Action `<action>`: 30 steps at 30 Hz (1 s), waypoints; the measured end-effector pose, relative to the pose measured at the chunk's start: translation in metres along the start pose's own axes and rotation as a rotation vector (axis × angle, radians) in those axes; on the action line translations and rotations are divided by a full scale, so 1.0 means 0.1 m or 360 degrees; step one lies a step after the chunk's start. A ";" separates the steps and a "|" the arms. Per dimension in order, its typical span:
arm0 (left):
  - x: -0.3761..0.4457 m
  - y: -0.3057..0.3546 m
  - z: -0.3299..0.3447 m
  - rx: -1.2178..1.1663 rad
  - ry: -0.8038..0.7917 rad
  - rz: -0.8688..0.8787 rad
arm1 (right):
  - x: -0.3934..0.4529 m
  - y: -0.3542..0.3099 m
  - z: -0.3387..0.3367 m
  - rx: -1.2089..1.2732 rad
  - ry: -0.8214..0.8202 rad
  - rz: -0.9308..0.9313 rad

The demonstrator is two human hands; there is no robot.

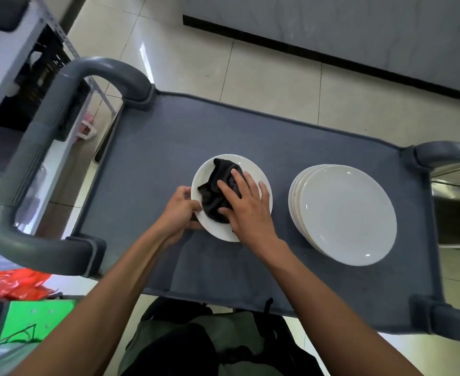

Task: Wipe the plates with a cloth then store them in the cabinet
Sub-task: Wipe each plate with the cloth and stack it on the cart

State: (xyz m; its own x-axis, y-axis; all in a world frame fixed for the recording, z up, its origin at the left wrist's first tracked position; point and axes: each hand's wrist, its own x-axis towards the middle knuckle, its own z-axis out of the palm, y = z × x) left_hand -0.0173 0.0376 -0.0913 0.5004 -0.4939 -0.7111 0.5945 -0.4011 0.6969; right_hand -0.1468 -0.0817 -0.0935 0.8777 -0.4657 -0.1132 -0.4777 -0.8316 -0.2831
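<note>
**Plate wiping on the cart top**

We see one white plate (258, 175) lying flat on the grey cart top (250, 137), left of centre. A crumpled black cloth (218, 183) lies inside the plate, covering much of its left and middle area.

We note the right hand (246, 207) laid on the cloth with its fingers straight and spread, pressing the fabric down against the plate; the fingers are not curled round anything. The left hand (178, 210) grasps the plate at its left rim, thumb on the upper face and fingers curled below the edge.

To the right of this plate, well apart from it, we find a stack of white plates (345, 213) on the same surface. The stack is slightly fanned, so that several rims show along its left side. We cannot tell the exact count.

The cart has rounded grey handles: one loop at the left end (33, 147) and another at the right end (445, 151). Pale floor tiles (250, 71) lie beyond the cart. A metal shelf rack (20, 50) stands at the upper left, and a red plastic bag (12, 283) and a green box (36, 318) sit at the lower left.
</note>
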 end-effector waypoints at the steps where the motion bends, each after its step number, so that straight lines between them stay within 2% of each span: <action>1: -0.01 0.00 0.00 -0.0009 -0.0011 0.0005 | 0.04 0.01 -0.01 0.0035 0.0011 0.0039; 9: -0.12 0.04 0.00 -0.0056 -0.0207 0.0020 | 0.33 0.10 -0.12 0.0211 -0.0034 0.0103; 16: -0.11 0.11 -0.01 0.0002 -0.0200 -0.0046 | 0.15 0.20 -0.14 0.0478 0.0077 0.0568; 30: -0.13 0.09 0.03 0.0253 -0.0239 0.0043 | -0.50 0.13 -0.01 0.0307 0.0136 0.0464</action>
State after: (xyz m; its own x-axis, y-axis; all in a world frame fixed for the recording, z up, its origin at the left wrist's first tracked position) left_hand -0.0203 0.0385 -0.0755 0.4083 -0.6108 -0.6783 0.4697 -0.4966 0.7299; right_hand -0.1970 -0.0701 -0.0903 0.6954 -0.7052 -0.1382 -0.6845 -0.5915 -0.4262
